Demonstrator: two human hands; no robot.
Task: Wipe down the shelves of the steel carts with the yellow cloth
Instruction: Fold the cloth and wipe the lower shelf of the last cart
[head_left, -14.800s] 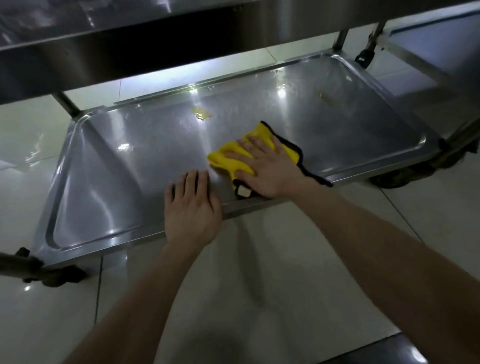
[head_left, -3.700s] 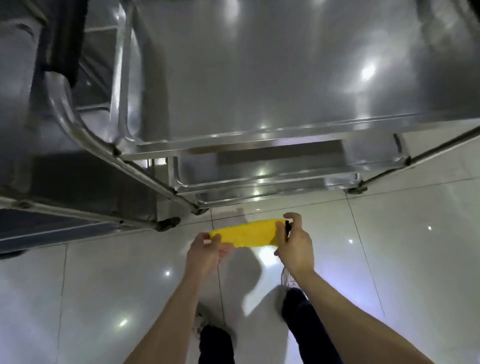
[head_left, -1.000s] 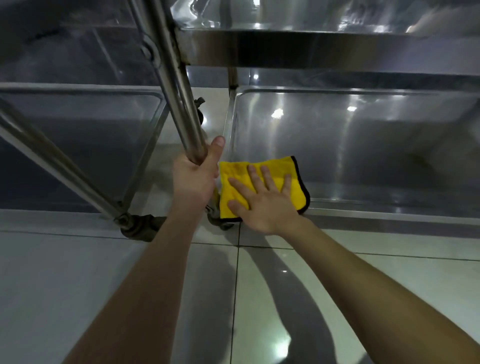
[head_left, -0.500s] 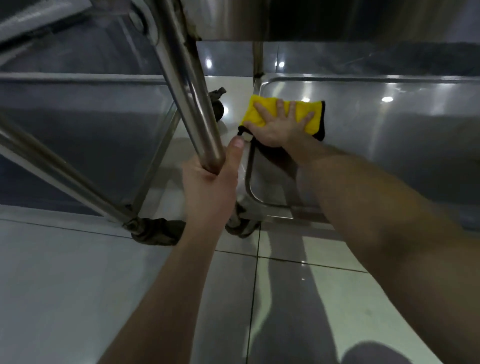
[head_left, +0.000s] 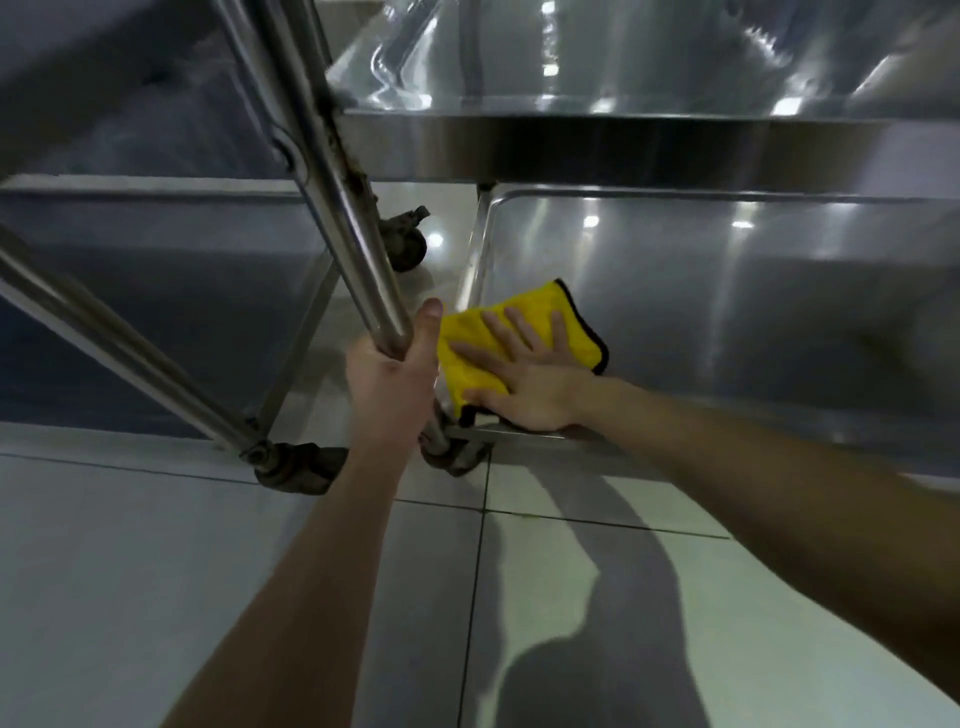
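Observation:
The yellow cloth (head_left: 524, 317), edged in black, lies flat on the near left corner of the bottom shelf (head_left: 727, 312) of a steel cart. My right hand (head_left: 524, 379) presses on it with straight, spread fingers. My left hand (head_left: 389, 374) grips the cart's upright steel post (head_left: 337, 197) just left of the cloth, thumb pointing up along the tube. The shelf surface is bare and shiny to the right of the cloth.
A higher shelf (head_left: 623, 140) overhangs the bottom one. A second steel cart (head_left: 156, 249) stands close on the left, with a slanted tube (head_left: 104, 343) and dark casters (head_left: 296, 467) on the pale tiled floor (head_left: 260, 571). Another caster (head_left: 405, 239) sits further back.
My right hand has pulled the cloth back from the far left corner of the bottom shelf to its near left corner. My left hand keeps its grip on the post.

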